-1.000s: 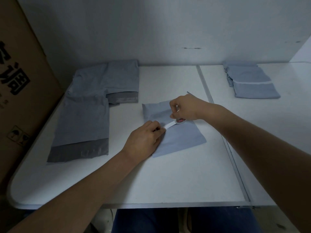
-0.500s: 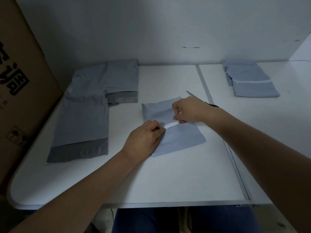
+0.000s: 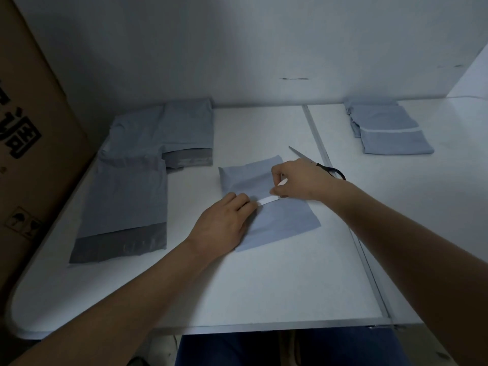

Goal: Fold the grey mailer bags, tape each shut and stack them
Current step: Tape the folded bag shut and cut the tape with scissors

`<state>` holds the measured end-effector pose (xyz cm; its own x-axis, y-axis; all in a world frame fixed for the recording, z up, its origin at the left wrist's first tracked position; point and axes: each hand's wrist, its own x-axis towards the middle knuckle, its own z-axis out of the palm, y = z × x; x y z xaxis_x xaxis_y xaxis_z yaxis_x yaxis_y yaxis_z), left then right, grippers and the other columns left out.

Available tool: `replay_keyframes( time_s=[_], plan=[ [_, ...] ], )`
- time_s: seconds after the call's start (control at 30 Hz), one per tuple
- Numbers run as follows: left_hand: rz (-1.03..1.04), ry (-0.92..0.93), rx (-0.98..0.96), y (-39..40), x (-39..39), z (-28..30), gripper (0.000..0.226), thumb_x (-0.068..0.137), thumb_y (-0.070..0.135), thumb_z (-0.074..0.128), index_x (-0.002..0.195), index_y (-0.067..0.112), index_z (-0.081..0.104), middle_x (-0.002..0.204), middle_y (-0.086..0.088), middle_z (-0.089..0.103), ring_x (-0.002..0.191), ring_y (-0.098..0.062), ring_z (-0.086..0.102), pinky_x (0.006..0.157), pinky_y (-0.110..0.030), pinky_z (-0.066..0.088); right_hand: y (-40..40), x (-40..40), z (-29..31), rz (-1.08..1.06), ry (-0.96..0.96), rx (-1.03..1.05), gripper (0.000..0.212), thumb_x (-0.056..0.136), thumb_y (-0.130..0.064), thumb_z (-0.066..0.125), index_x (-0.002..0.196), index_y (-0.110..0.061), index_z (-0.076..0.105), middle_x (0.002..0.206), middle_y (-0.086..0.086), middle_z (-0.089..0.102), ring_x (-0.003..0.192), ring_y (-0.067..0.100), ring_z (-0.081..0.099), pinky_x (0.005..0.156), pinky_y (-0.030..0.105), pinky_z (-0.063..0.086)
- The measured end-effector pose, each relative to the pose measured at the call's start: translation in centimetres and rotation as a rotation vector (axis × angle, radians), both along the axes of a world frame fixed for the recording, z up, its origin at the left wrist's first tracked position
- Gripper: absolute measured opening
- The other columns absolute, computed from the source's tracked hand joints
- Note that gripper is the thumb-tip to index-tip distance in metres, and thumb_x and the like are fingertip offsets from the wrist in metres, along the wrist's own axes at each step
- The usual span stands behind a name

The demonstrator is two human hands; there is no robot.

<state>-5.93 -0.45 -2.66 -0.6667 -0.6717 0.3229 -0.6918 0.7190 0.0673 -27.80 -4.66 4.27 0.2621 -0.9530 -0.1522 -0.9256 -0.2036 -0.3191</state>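
A folded mailer (image 3: pixel 266 199), smooth pale grey plastic creased into a rough rectangle, lies tilted near the middle of the white table (image 3: pixel 264 286). The left hand (image 3: pixel 224 225) lies on the mailer's near left part, its fingers curled down so the tips pin one end of a narrow white tape strip (image 3: pixel 268 199) against the film. The right hand (image 3: pixel 295 180) sits over the mailer's right edge with fingers clenched round what looks like a small roll, mostly hidden; only a white sliver shows under the knuckles, and the strip runs taut between the two hands across the fold. Just beyond the mailer's far right corner, metal scissors (image 3: pixel 317 163) with black loop handles lie flat, partly covered by the right wrist. Left of the mailer lie unfolded bags (image 3: pixel 132 196), long matte grey sheets overlapping in an L, each ending in a darker, glossier flap band. Well right of the mailer, past a thin metal seam in the tabletop, a stack (image 3: pixel 388 133) of folded bags sits near the wall, the top one crossed by a white tape line. Far left of the mailer stands a brown cardboard box (image 3: pixel 34 143) with black printed characters and handling symbols. The table has a rounded near-left corner and a metal front edge.
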Motion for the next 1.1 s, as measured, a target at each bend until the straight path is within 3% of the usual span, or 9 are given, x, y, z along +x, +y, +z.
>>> replay_keyframes(
  time_s=[0.2,0.37,0.47,0.57,0.7,0.8,0.9,1.1],
  plan=[
    [-0.026,-0.039,0.102,-0.6,-0.4,0.6,0.047,0.087,0.022,0.038,0.126,0.015,0.062,0.096,-0.003,0.055,0.079,-0.022,0.047,0.067,-0.029,0.041,0.1,0.0,0.0,-0.019,-0.032,0.007,0.018,0.081,-0.040,0.069,0.080,-0.026,0.059,0.078,-0.009,0.062,0.065,0.005,0.053,0.053,0.026,0.035],
    [-0.042,0.009,0.234,-1.3,0.0,0.8,0.049,0.088,0.026,0.037,0.129,0.017,0.063,0.095,-0.004,0.053,0.083,-0.020,0.047,0.073,-0.025,0.039,0.4,-0.2,0.2,-0.050,-0.090,0.038,0.021,0.082,-0.045,0.069,0.082,-0.025,0.062,0.068,-0.011,0.058,0.059,0.004,0.050,0.050,0.024,0.031],
    [-0.050,0.017,0.274,-1.9,0.0,0.9,0.050,0.089,0.028,0.037,0.131,0.018,0.061,0.094,-0.004,0.052,0.084,-0.020,0.047,0.076,-0.026,0.037,0.7,-0.2,0.0,-0.075,-0.163,0.066,0.020,0.090,-0.046,0.058,0.084,-0.026,0.057,0.072,-0.012,0.065,0.067,0.003,0.055,0.056,0.024,0.037],
    [-0.072,-0.027,0.281,-2.5,-0.3,1.0,0.052,0.088,0.030,0.037,0.134,0.019,0.059,0.090,-0.006,0.051,0.082,-0.022,0.048,0.077,-0.025,0.034,0.6,-0.3,-0.3,-0.142,-0.275,0.113,0.016,0.094,-0.033,0.049,0.094,-0.019,0.057,0.086,-0.003,0.069,0.083,0.016,0.064,0.069,0.030,0.047],
    [-0.089,-0.057,0.290,-2.8,-0.7,1.2,0.055,0.085,0.032,0.037,0.134,0.020,0.059,0.088,-0.007,0.050,0.082,-0.023,0.050,0.080,-0.024,0.034,0.2,-0.9,-0.7,-0.174,-0.386,0.105,0.010,0.088,-0.035,0.062,0.085,-0.028,0.056,0.106,0.002,0.064,0.099,0.017,0.060,0.084,0.033,0.047],
    [-0.093,-0.068,0.308,-3.0,-0.8,1.5,0.057,0.084,0.034,0.034,0.134,0.020,0.059,0.088,-0.006,0.049,0.084,-0.024,0.051,0.079,-0.025,0.036,0.0,-1.2,-0.9,-0.180,-0.472,0.130,0.015,0.085,-0.035,0.069,0.082,-0.028,0.057,0.096,0.001,0.066,0.089,0.015,0.064,0.076,0.029,0.047],
    [-0.082,-0.090,0.321,-3.0,-0.9,1.6,0.059,0.084,0.037,0.032,0.137,0.023,0.056,0.091,-0.005,0.049,0.087,-0.023,0.050,0.078,-0.032,0.045,0.0,-1.2,-0.7,-0.150,-0.508,0.155,0.019,0.086,-0.029,0.070,0.087,-0.022,0.053,0.073,-0.004,0.057,0.064,0.009,0.056,0.064,0.028,0.043],
    [-0.078,-0.064,0.288,-2.4,-0.7,1.6,0.056,0.087,0.036,0.033,0.136,0.023,0.057,0.092,-0.005,0.050,0.086,-0.022,0.049,0.074,-0.035,0.049,-0.2,-1.5,-0.1,-0.108,-0.417,0.149,0.023,0.086,-0.030,0.070,0.093,-0.020,0.051,0.067,-0.005,0.049,0.062,0.012,0.050,0.059,0.025,0.039]
  ],
)
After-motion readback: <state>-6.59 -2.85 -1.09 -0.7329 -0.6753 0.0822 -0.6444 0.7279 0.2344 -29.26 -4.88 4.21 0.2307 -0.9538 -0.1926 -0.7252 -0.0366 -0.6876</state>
